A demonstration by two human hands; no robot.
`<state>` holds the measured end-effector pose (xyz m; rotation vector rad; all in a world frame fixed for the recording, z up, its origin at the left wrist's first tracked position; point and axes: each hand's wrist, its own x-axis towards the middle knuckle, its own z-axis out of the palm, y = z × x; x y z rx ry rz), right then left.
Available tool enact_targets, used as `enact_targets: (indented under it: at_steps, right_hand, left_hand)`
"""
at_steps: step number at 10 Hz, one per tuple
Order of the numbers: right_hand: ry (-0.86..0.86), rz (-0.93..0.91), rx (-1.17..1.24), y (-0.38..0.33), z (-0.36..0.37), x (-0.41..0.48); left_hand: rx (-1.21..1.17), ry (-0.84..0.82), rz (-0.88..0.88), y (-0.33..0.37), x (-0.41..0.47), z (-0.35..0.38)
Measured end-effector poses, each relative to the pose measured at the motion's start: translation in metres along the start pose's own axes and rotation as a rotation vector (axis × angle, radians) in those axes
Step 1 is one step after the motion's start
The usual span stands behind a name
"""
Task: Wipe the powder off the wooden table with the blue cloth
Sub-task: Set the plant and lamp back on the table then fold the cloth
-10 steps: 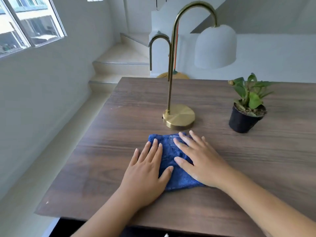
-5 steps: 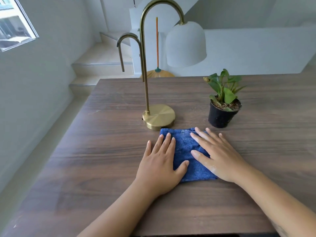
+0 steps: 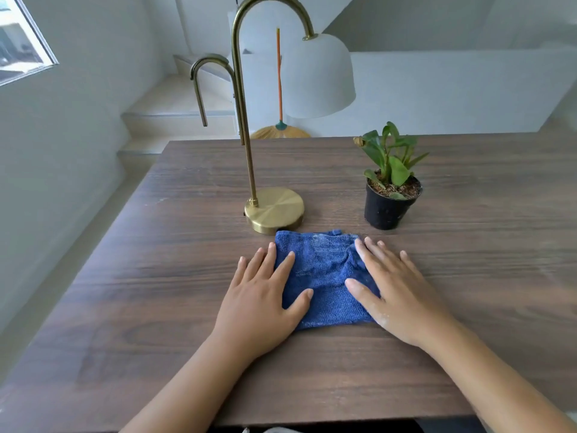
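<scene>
Nearest me on the feed, both forearms reach in over the near edge of the wooden table (image 3: pixel 150 276). The left hand (image 3: pixel 259 304) lies flat, fingers straight and a little spread, its thumb and inner fingers pressing the left part of the blue cloth (image 3: pixel 321 270). The right hand (image 3: pixel 396 295) is flat as well, fingers extended, covering the cloth's right part, with flecks of white powder (image 3: pixel 382 320) on its heel. A second ago the two hands lay close together with only a narrow strip of cloth between them; now they are farther apart and I see a broad band of cloth between the thumbs. The cloth has also gone to the right: it sat straight in front of the lamp base (image 3: pixel 274 209) before, and now only its far left corner is just beside that brass base, while its far right corner lies near the black potted plant (image 3: pixel 390 201). Pale dusting shows along the cloth's far edge. Past the table's far edge, an orange-handled broom (image 3: pixel 279 89) stands by the stairs (image 3: pixel 175 110).
</scene>
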<state>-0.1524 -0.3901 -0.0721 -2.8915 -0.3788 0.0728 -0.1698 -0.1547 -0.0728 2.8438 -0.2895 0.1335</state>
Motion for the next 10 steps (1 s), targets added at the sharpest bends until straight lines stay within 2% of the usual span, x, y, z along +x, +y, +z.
enact_targets:
  at_steps: [2,4,6,9,10]
  right_hand:
    - [-0.094,-0.047,-0.046,-0.052,0.003,0.001]
    - [-0.069,-0.219,-0.002,-0.166,0.034,0.011]
    - [-0.115,-0.329,-0.033,-0.269,0.058,0.005]
    - [-0.169,-0.357,0.015,-0.298,0.057,-0.01]
    - [-0.18,-0.384,0.089,-0.268,0.042,-0.007]
  left_hand:
    - [0.132,-0.028,-0.022,-0.02,-0.024,-0.014]
    - [0.206,-0.117,-0.209,-0.117,-0.088,-0.061]
    - [0.203,-0.185,-0.31,-0.193,-0.141,-0.093]
    - [0.157,-0.131,-0.264,-0.226,-0.171,-0.103]
    - [0.127,0.045,-0.233,-0.201,-0.159,-0.106]
